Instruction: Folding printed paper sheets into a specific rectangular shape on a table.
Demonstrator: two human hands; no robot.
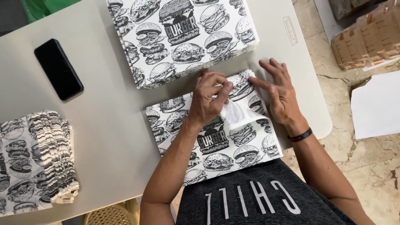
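Hands folding a printed paper sheet

At frame centre, left hand [211,98] and right hand [278,91] press a folded corner of the burger-print sheet [216,146].

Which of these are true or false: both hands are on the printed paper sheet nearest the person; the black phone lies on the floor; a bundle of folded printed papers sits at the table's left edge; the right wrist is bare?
1. Both hands are on the nearest printed sheet. True: the left hand pinches a folded-over corner and the right hand presses flat beside it.
2. The black phone lies on the floor. False: it lies on the table.
3. A bundle of folded printed papers sits at the table's left edge. True.
4. The right wrist is bare. False: it wears a dark wristband.
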